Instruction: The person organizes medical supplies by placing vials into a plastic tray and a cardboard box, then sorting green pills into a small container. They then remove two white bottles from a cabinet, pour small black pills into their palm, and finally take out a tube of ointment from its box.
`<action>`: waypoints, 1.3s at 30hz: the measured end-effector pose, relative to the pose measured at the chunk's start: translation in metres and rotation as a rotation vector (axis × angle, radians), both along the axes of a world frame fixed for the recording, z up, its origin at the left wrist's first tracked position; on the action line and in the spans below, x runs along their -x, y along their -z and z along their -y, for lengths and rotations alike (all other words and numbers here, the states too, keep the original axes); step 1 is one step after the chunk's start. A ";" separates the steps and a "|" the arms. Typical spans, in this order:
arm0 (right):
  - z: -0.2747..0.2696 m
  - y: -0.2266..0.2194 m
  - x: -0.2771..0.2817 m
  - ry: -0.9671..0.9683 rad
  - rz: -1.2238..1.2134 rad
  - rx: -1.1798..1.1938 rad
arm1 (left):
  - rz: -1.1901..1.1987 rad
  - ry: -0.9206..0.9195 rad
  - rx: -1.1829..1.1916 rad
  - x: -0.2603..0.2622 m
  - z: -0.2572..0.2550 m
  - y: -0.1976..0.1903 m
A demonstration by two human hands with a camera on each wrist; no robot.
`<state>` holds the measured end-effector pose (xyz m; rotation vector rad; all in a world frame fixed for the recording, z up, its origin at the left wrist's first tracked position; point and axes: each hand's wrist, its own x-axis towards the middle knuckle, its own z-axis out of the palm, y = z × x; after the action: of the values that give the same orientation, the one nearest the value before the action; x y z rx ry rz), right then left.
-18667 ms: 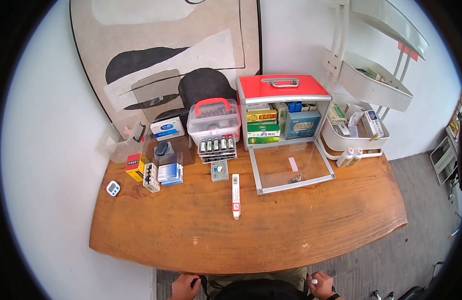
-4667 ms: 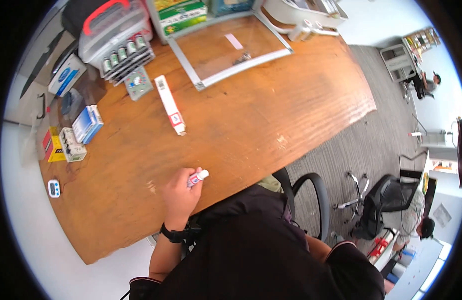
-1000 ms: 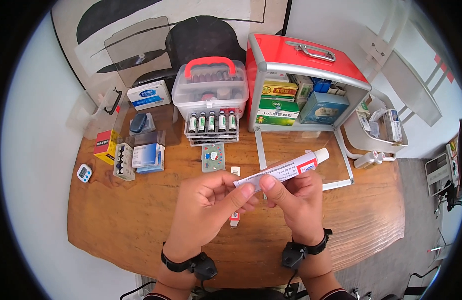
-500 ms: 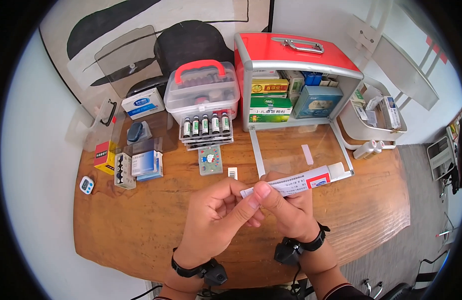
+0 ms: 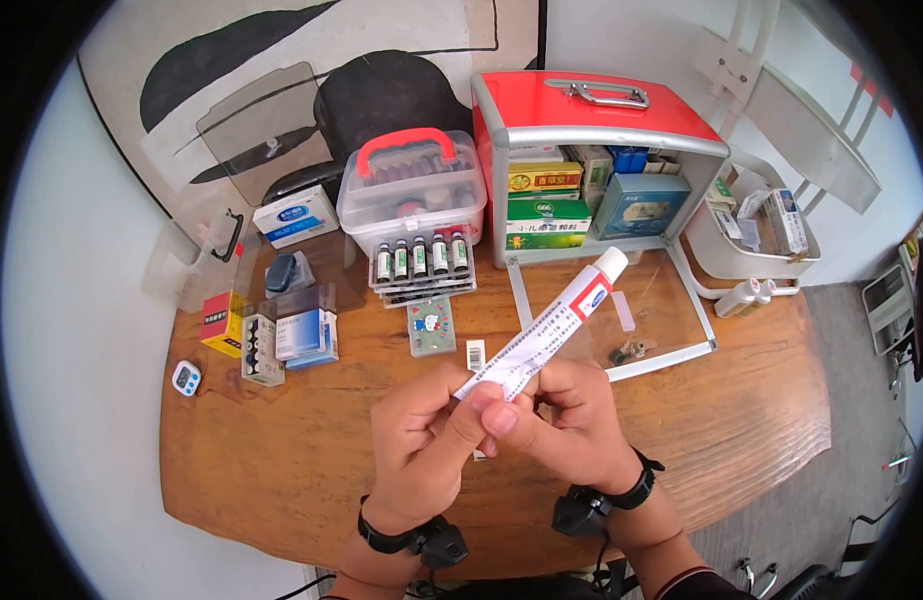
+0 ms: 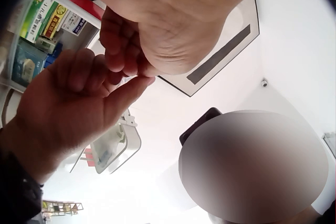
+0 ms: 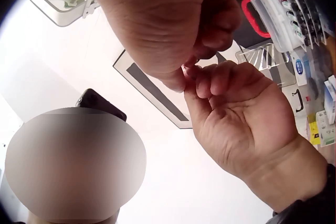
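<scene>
Both hands hold a white ointment tube (image 5: 546, 330) with a red band and a white cap, in front of the chest above the table. Its capped end slants up to the right. The left hand (image 5: 428, 437) pinches the flat tail end between thumb and curled fingers. Close beside it, the right hand (image 5: 571, 425) grips the same end, and the two thumb tips meet over the tube. In both wrist views the thumbs touch and the tube is hidden by the hands. Below on the table, a slim white carton (image 5: 475, 354) is partly covered by the hands.
A red-topped medicine cabinet (image 5: 606, 110) stands at the back, its clear door (image 5: 711, 347) folded down onto the table. Left of it are a clear case (image 5: 411, 200) with a red handle, a tray of vials (image 5: 421, 260), several medicine boxes (image 5: 301, 335) and a timer (image 5: 186, 378).
Earlier one hand held the tube low over the table. Since half a second ago the tube's capped end has swung upward and the thumbs have come together at its tail.
</scene>
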<state>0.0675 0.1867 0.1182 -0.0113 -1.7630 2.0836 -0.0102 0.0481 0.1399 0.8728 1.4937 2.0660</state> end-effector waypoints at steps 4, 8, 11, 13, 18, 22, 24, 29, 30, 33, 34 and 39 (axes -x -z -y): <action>0.000 -0.005 -0.001 0.019 -0.009 -0.068 | -0.006 0.036 -0.009 0.001 -0.002 0.003; -0.005 -0.026 -0.007 -0.031 0.087 -0.047 | -0.007 0.011 -0.022 -0.001 -0.006 -0.001; -0.012 -0.025 -0.010 -0.071 0.008 -0.159 | -0.087 -0.006 0.095 0.005 -0.003 0.001; -0.015 -0.019 -0.009 -0.108 0.016 -0.144 | -0.051 -0.001 0.067 0.007 -0.005 0.003; -0.011 -0.020 -0.006 -0.154 0.043 -0.020 | 0.017 0.087 0.042 0.010 -0.003 0.004; -0.005 -0.011 -0.001 -0.070 0.020 -0.066 | 0.071 0.042 -0.024 0.009 -0.005 0.006; -0.004 -0.009 0.000 -0.041 0.002 -0.125 | 0.056 0.027 -0.029 0.007 -0.005 0.006; -0.009 -0.022 -0.006 -0.075 0.079 -0.087 | 0.069 0.025 0.027 0.003 -0.005 0.002; -0.011 -0.022 -0.008 -0.075 0.080 -0.088 | 0.071 0.025 0.026 0.003 -0.004 0.001; -0.018 -0.017 -0.011 -0.198 0.041 0.079 | 0.123 0.145 0.094 0.005 -0.002 0.000; -0.022 -0.015 -0.012 -0.258 0.033 0.105 | 0.113 0.169 0.100 0.005 -0.002 0.001; -0.014 -0.020 -0.009 -0.219 0.052 0.116 | 0.090 0.129 0.077 0.003 -0.004 0.001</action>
<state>0.0768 0.2008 0.1379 0.0991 -1.7388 2.3580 -0.0131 0.0522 0.1391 0.8135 1.4215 1.9169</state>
